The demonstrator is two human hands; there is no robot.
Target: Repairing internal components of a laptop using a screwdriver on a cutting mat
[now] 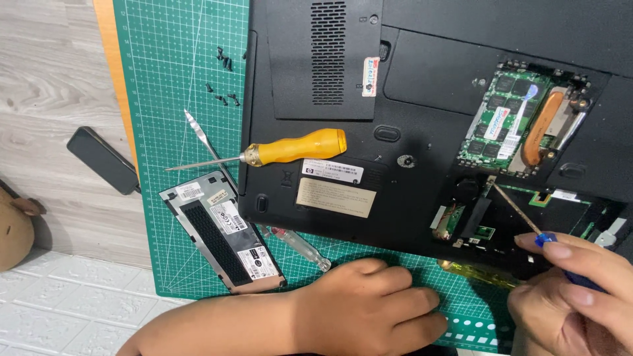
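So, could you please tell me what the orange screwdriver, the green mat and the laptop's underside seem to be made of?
The orange screwdriver: glossy, probably plastic handle with a bright, metallic-looking shaft. The green mat: matte with a printed white grid, likely a vinyl or rubber cutting mat. The laptop's underside: matte black, apparently moulded plastic, with vent slots. The right hand holds a blue-handled screwdriver with a thin shiny shaft.
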